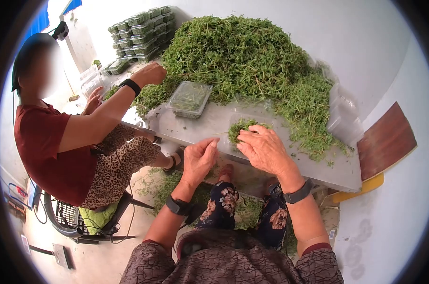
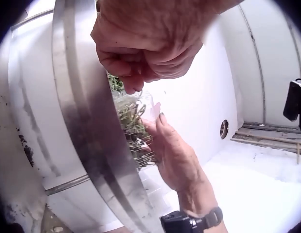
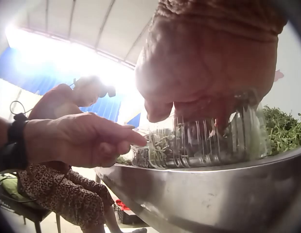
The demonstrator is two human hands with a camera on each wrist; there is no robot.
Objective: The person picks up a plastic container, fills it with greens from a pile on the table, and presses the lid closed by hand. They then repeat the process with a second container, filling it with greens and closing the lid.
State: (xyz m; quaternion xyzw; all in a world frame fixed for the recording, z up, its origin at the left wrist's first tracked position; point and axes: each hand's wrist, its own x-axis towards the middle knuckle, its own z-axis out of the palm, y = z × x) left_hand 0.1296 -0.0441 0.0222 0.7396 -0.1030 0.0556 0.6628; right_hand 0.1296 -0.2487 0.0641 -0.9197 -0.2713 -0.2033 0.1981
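Observation:
A clear plastic box [image 3: 213,145] with leafy green sprigs [image 1: 240,128] stands at the table's near edge. My right hand [image 1: 265,150] reaches over it with bent fingers and holds the sprigs; in the right wrist view its fingers show behind the box's clear wall. My left hand [image 1: 200,158] is just left of the box, fingers curled and thumb against the index finger. A thin pale stem runs between its fingertips and the sprigs. In the right wrist view the left fingertips [image 3: 138,140] are right at the greens.
A large heap of greens [image 1: 238,57] covers the table's back. A filled lidded box [image 1: 189,98] lies left of my work, stacked filled boxes [image 1: 143,33] behind, nested clear boxes [image 1: 344,113] at right. Another person [image 1: 58,146] sits at left, one arm over the table [image 1: 318,168].

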